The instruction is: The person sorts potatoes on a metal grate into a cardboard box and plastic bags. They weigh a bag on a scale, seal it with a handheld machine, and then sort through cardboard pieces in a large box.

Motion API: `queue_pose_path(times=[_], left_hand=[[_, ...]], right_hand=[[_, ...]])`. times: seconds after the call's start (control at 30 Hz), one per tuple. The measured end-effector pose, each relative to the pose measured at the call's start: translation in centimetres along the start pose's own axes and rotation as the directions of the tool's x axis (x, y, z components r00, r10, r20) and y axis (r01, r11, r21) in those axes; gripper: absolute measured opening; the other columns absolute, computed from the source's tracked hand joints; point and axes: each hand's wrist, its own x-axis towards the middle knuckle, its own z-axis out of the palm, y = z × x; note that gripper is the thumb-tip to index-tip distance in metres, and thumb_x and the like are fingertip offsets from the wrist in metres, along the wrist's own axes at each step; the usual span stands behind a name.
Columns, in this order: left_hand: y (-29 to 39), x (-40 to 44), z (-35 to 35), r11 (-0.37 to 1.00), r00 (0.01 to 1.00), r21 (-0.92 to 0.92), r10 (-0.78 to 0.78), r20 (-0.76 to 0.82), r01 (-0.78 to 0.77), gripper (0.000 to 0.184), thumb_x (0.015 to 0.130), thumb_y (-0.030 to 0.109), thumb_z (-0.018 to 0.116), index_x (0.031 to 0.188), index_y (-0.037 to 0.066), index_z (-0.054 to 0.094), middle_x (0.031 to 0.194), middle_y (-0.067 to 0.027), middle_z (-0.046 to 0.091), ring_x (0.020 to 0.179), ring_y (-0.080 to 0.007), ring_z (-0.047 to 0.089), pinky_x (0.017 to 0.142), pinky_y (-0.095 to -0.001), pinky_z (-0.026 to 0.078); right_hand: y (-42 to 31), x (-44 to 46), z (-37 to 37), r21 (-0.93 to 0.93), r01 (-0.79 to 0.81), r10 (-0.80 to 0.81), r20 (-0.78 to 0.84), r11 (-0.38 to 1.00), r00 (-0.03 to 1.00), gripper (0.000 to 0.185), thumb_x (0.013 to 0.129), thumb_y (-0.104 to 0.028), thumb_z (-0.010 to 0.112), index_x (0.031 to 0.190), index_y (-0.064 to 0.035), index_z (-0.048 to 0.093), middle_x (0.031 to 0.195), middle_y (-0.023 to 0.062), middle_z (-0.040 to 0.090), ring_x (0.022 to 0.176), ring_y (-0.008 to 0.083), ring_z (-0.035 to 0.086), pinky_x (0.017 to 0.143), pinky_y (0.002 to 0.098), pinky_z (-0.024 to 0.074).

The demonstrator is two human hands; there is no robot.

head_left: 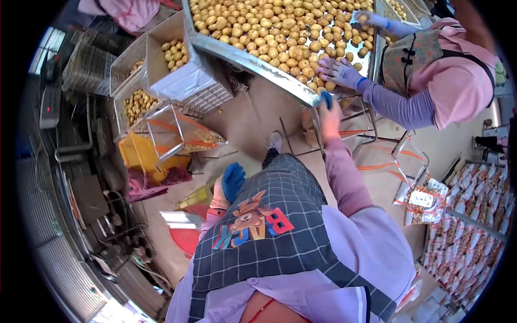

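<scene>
My left hand [232,181], in a blue-fronted glove, hangs beside my checked apron [253,231] at hip height. Its fingers are loosely bent and apart, with nothing seen in them. My right hand [328,110] is stretched forward to the near corner of the metal sorting table [264,70]. Its gloved fingers are curled in at the corner, and what they hold, if anything, is hidden. Many small round potatoes [288,40] cover the table. Just under my right hand stands a metal bag frame [371,116] with orange straps.
At right, a co-worker's gloved hands [340,72] are over the potatoes. White crates [177,81] and an open bag [196,137] with potatoes stand at left, near a yellow crate [142,156]. Filled net bags [474,210] are stacked at far right. A red stool-like disc [183,239] is behind my left side.
</scene>
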Motion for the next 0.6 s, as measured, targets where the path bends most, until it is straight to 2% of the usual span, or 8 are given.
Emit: queue_pose_path(times=[0.1,0.23,0.27,0.33,0.4,0.47,0.57,0.6], left_hand=[[7.2,3.5,4.7,0.914,0.969,0.37,0.221,-0.113,-0.166,0.046,0.096,0.031,0.049,0.134,0.004,0.049,0.128,-0.0108,0.056,0.111,-0.0234,0.057,0.095,-0.0346,0.044],[15.0,7.7,9.6,0.944,0.947,0.203,0.291,-0.137,-0.261,0.044,0.097,0.028,0.048,0.132,0.001,0.05,0.125,-0.0115,0.057,0.11,-0.0213,0.058,0.093,-0.0321,0.045],[16.3,8.4,11.1,0.934,0.941,0.187,0.326,-0.096,-0.304,0.044,0.097,0.027,0.048,0.132,0.001,0.05,0.125,-0.0116,0.057,0.109,-0.0219,0.058,0.093,-0.0324,0.045],[17.5,11.2,11.7,0.922,0.945,0.223,0.327,-0.013,-0.316,0.046,0.099,0.028,0.043,0.136,0.001,0.045,0.131,-0.0145,0.053,0.115,-0.0256,0.056,0.099,-0.0357,0.044],[18.6,13.4,12.4,0.955,0.98,0.223,0.196,0.014,-0.194,0.044,0.099,0.025,0.045,0.136,0.0,0.045,0.13,-0.0158,0.054,0.115,-0.0253,0.056,0.1,-0.0357,0.044],[19.6,15.8,14.0,0.968,0.984,0.177,0.177,0.014,-0.176,0.043,0.097,0.023,0.05,0.131,-0.003,0.049,0.126,-0.0135,0.057,0.111,-0.0238,0.058,0.097,-0.0337,0.044],[23.1,19.7,16.5,0.877,0.905,0.269,0.326,0.272,-0.397,0.049,0.097,0.024,0.052,0.134,-0.007,0.044,0.129,-0.0156,0.055,0.115,-0.024,0.055,0.1,-0.0338,0.043],[25.6,21.0,18.1,0.829,0.874,0.323,0.35,0.337,-0.456,0.047,0.096,0.023,0.052,0.133,-0.007,0.045,0.128,-0.0152,0.055,0.116,-0.023,0.055,0.101,-0.0338,0.042]], right_hand=[[-3.4,8.5,9.1,-0.262,0.327,-0.323,0.056,0.908,0.945,0.04,0.082,-0.024,0.064,0.117,-0.0041,0.06,0.113,0.0206,0.062,0.104,0.0345,0.059,0.093,0.0414,0.044],[-6.1,9.5,14.4,-0.124,0.617,-0.518,0.433,0.777,0.738,0.044,0.085,-0.03,0.063,0.12,-0.0048,0.056,0.122,0.0189,0.057,0.115,0.0356,0.053,0.1,0.0421,0.0403],[-5.6,9.0,14.7,-0.174,0.726,-0.537,0.564,0.665,0.627,0.047,0.086,-0.033,0.06,0.123,-0.0056,0.055,0.132,0.0185,0.051,0.123,0.0351,0.047,0.105,0.0442,0.0354],[-4.8,10.2,13.4,-0.367,0.586,-0.24,0.662,0.723,0.711,0.051,0.086,-0.038,0.058,0.125,-0.0072,0.055,0.14,0.0173,0.045,0.128,0.0353,0.043,0.108,0.046,0.0311],[-2.4,12.1,11.1,-0.463,0.708,-0.418,0.583,0.534,0.697,0.05,0.086,-0.041,0.056,0.124,-0.0083,0.057,0.139,0.0175,0.046,0.128,0.0362,0.043,0.108,0.0454,0.0316],[-3.0,14.2,9.7,-0.684,0.394,-0.072,0.448,0.614,0.891,0.045,0.086,-0.037,0.057,0.12,-0.0082,0.06,0.134,0.0192,0.05,0.125,0.0354,0.045,0.106,0.0458,0.0337],[-2.6,16.6,9.9,-0.626,-0.032,-0.01,-0.064,0.779,0.998,0.038,0.084,-0.028,0.06,0.113,-0.005,0.062,0.117,0.0206,0.056,0.11,0.0376,0.051,0.094,0.0468,0.0405],[-3.3,16.9,11.3,-0.612,0.199,-0.293,-0.055,0.766,0.955,0.038,0.083,-0.027,0.061,0.114,-0.0051,0.061,0.116,0.0206,0.057,0.111,0.0381,0.051,0.097,0.0464,0.0391]])
